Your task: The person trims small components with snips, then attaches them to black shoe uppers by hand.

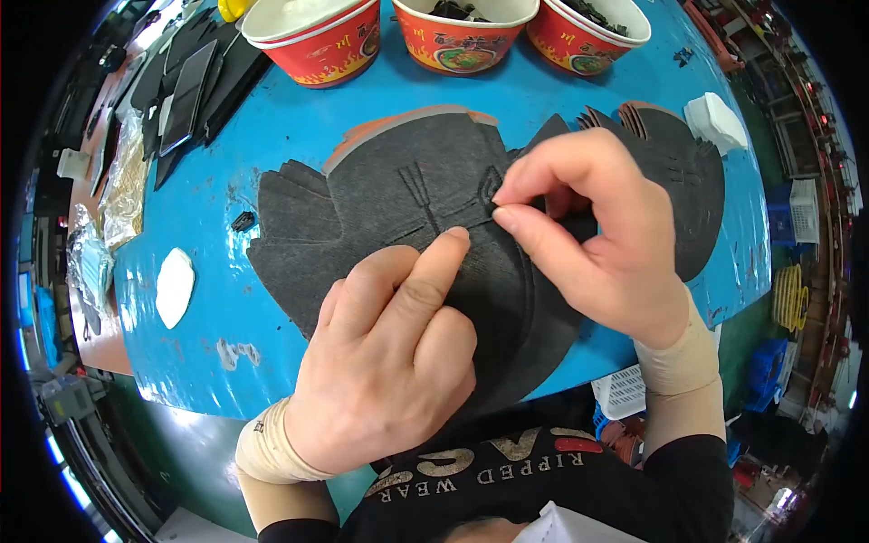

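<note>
Panel [367,185] looks partly done: lines [432,217] cross it; the loop [490,179] seems unfinished, my right fingers [510,218] pinched there, left fingers [445,249] pressing.

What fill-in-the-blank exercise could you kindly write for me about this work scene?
1. The right hand has its thumb and ____ close together over the dark grey piece.
2. The visible part of the tabletop is ____ in colour.
3. The red bowls at its far edge number ____.
4. The flat white piece lies to the ____ of the left hand.

Missing words: index finger; blue; three; left.
</note>
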### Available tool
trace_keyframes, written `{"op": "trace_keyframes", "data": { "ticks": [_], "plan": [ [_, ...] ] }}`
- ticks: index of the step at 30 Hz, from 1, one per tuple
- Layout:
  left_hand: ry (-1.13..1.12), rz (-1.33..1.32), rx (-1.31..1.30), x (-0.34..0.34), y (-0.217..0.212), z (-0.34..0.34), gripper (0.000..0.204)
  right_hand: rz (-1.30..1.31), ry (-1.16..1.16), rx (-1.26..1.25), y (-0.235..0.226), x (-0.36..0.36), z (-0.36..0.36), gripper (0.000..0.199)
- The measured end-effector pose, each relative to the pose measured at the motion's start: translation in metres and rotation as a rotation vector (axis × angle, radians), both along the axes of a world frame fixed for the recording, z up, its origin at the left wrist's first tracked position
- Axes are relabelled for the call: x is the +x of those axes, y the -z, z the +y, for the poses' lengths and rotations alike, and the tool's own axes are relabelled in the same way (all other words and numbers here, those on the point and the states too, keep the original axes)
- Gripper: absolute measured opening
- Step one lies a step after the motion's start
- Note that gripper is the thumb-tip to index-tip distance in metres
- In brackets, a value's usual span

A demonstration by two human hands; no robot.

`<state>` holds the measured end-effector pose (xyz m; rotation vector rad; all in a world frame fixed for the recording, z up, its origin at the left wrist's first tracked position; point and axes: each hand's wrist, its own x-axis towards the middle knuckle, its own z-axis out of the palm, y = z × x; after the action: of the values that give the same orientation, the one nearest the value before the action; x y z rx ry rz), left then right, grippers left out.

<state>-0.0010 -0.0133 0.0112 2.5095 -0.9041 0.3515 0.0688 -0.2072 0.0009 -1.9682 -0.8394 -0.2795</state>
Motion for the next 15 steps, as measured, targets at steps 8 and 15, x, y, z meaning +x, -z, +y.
{"op": "trace_keyframes", "data": {
  "ticks": [8, 15],
  "plan": [
    [0.018, -0.028, -0.048, 0.005, -0.001, -0.004, 0.016, 0.105, 0.066, -0.122, -0.007, 0.002, 0.0, 0.02],
    [-0.003, -0.101, -0.173, 0.012, 0.008, -0.001, 0.013, -0.114, 0.358, -0.517, 0.011, -0.068, -0.074, 0.025]
  ]
}}
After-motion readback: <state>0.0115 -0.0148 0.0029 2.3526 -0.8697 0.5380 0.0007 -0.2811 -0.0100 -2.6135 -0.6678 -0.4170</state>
